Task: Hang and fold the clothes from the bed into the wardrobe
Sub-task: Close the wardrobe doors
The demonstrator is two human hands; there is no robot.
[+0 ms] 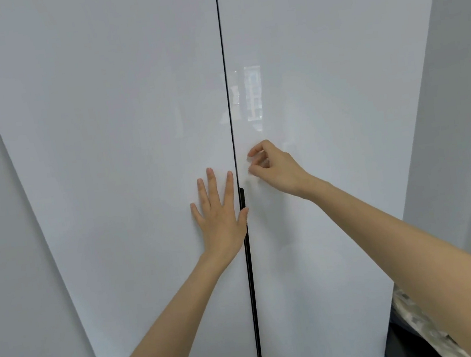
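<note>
Head view: my left hand (217, 210) lies flat on the closed wardrobe (120, 133), right hand (275, 170) curled empty; nothing shows whether clothes are stowed.

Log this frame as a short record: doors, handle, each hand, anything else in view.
left door: white, closed
right door: white, closed, meets the left door at a dark seam
handle: dark strip at the seam
left hand: flat on the left door, fingers spread, thumb at the handle
right hand: fingers curled, at the right door by the seam, nothing seen in it
fabric: patterned, lower right, mostly cut off
clothes in hand: none
</note>
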